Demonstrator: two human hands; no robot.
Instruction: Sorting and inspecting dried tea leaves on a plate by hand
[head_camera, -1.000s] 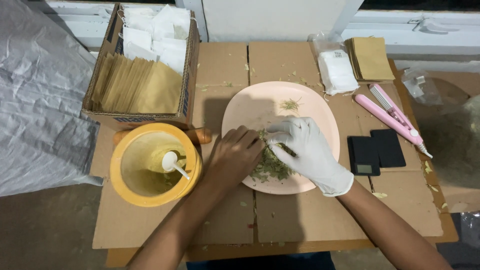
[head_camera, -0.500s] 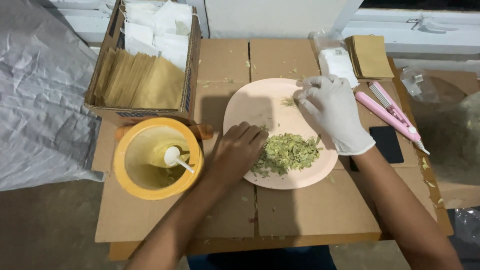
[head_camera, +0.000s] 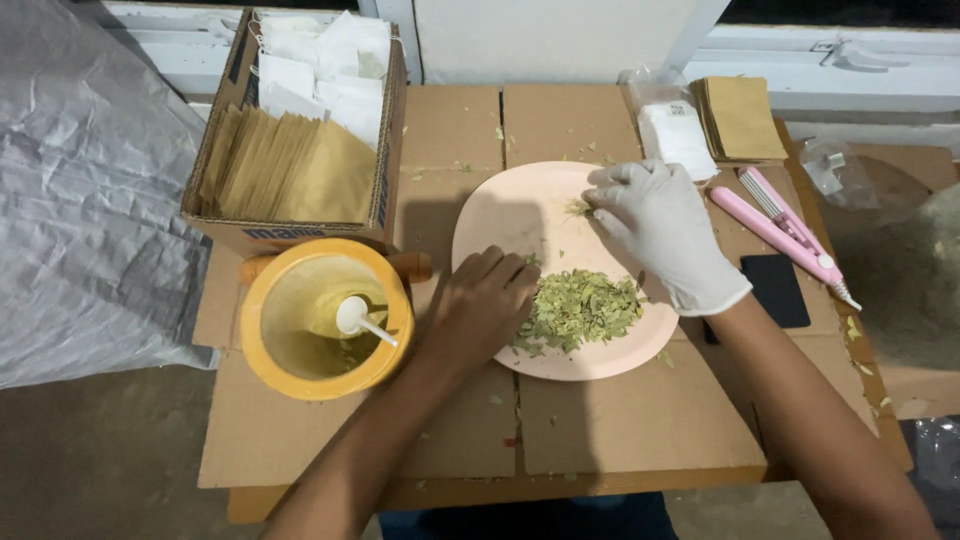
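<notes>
Nearest the camera, cardboard-covered bench (head_camera: 600, 420); landmark is pink plate (head_camera: 500, 215) at its centre. Left hand (head_camera: 480, 305), bare, rests knuckles-up on the plate's near-left rim, fingers curled loosely against the pile of green dried leaf bits (head_camera: 580, 308); whether it pinches any, can't tell. Pile sits on the plate's near half, just right of that hand, spread roughly left-right. Left of the plate: yellow round tub (head_camera: 325, 318) with a small white scoop (head_camera: 355, 318) inside.

Right hand (head_camera: 660, 225), in a white glove, over the plate's far-right rim, fingers bent and nearly closed, tips touching or just above a small stray tuft of leaf (head_camera: 578, 207) on the plate's far part. Tuft lies just left of those fingertips, well apart from the main pile; right hand is the nearer hand to it, left hand nearer the pile.

Right of the plate: pink handheld sealer (head_camera: 775, 225), long axis running far-left to near-right, and a black flat device (head_camera: 775, 290). Beyond the plate, far right: white sachets stack (head_camera: 675, 140) and brown envelopes stack (head_camera: 740, 115). Far left: cardboard box (head_camera: 385, 150) of brown and white packets.
</notes>
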